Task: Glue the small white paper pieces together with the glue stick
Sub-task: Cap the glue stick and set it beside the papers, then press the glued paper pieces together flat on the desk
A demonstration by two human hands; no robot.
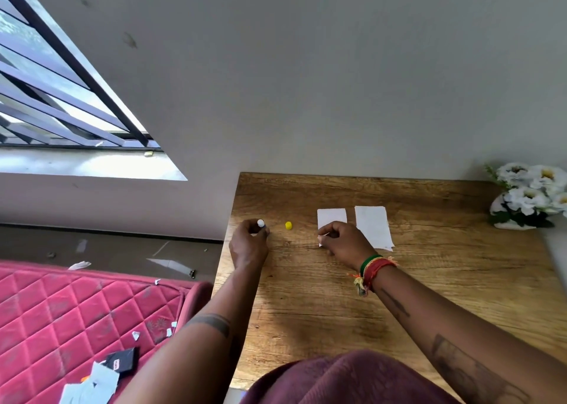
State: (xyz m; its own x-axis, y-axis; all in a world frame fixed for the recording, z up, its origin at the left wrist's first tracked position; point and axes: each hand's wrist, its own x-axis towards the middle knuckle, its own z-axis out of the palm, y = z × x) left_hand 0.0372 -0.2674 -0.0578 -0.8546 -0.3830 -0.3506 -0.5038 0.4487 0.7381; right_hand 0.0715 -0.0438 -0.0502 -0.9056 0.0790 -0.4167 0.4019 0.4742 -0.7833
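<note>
My left hand (249, 240) grips an uncapped glue stick (261, 223) upright near the left edge of the wooden table (337, 296); only its white tip shows above my fingers. Its yellow cap (288, 225) stands on the table just to the right. My right hand (343, 238) rests on a small white paper piece (331, 217), with fingers pinching the paper's near edge. A second, longer white paper piece (373, 226) lies flat right beside it.
A bunch of white flowers (530, 195) stands at the table's far right corner. The wall runs along the table's back edge. Left of the table lies a red quilted mattress (76, 317) with paper scraps and a black object.
</note>
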